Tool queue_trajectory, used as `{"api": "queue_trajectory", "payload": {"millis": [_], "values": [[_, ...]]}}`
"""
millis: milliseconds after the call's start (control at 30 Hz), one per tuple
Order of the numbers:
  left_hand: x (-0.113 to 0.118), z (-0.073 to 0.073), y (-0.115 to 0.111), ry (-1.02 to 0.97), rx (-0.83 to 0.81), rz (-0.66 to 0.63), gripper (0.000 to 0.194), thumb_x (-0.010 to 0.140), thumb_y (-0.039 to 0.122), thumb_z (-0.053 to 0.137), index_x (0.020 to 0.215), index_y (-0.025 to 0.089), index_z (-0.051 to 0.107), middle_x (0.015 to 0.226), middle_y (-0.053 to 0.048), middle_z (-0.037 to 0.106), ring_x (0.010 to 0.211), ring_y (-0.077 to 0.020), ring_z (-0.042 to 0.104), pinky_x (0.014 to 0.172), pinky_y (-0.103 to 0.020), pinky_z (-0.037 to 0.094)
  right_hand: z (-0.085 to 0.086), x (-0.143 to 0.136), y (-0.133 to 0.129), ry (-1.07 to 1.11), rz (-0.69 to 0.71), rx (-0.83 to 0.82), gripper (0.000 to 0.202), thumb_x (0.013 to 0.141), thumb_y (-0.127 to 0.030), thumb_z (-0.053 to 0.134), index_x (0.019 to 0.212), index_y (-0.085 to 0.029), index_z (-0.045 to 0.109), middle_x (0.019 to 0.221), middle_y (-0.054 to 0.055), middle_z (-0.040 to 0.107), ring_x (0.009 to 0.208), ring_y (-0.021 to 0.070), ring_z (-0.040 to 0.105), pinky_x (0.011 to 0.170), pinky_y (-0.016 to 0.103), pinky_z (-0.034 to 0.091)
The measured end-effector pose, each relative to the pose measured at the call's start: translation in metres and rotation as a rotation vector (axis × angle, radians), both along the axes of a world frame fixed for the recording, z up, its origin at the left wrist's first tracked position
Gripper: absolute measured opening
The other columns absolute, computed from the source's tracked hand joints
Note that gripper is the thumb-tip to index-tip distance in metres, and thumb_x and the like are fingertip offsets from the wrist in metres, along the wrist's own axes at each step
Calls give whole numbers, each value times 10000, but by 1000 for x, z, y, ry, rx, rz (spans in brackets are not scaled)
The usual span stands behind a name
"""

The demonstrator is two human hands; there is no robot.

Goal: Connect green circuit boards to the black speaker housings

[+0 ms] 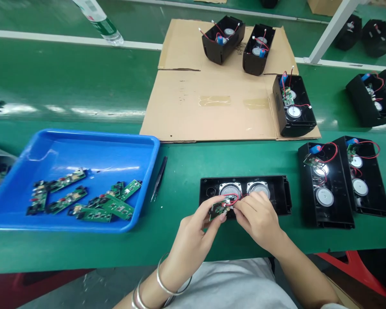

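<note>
My left hand (201, 225) holds a small green circuit board (219, 207) between thumb and fingers, over the near edge of a black speaker housing (278, 195). Two round silver-rimmed speakers (230, 189) sit inside that housing. Red wires run by the board's right end. There, the fingertips of my right hand (259, 216) are pinched together at the wires and a small white connector, partly hidden by the fingers.
A blue tray (99, 141) with several circuit boards lies at the left, with black tweezers (159, 178) beside it. Other black housings (328, 193) stand at the right and on a cardboard sheet (212, 116) behind. A plastic bottle (103, 25) is at the back left.
</note>
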State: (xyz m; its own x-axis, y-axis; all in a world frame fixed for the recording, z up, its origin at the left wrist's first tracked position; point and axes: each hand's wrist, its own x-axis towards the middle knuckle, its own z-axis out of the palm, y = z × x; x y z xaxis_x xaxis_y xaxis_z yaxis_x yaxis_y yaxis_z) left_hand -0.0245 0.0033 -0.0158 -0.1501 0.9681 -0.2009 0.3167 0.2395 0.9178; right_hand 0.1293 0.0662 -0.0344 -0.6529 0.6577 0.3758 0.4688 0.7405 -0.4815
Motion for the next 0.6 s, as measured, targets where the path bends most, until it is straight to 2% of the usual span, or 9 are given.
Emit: {"api": "queue_trajectory", "payload": {"millis": [167, 467, 600], "values": [[3, 5, 2, 94, 35, -20, 248, 836, 249, 507, 1067, 229, 595, 999, -17, 723, 807, -174, 698, 666, -235, 561, -1, -1, -1, 13, -52, -38, 279, 924, -160, 389, 722, -143, 581, 641, 29, 582, 612, 145, 420, 591, 301, 305], [5, 2, 1, 97, 53, -42, 215, 844, 217, 483, 1030, 214, 593, 982, -39, 724, 790, -175, 697, 710, -257, 555, -2, 2, -2, 31, -10, -70, 284, 938, -168, 383, 734, -152, 579, 640, 27, 592, 610, 148, 438, 589, 300, 320], [0, 3, 2, 119, 77, -92, 216, 837, 197, 475, 996, 230, 617, 902, -21, 737, 746, -172, 696, 693, -261, 556, -1, 3, -1, 106, -52, -128, 248, 953, -250, 392, 809, -162, 575, 632, 15, 577, 596, 140, 473, 593, 285, 361]]}}
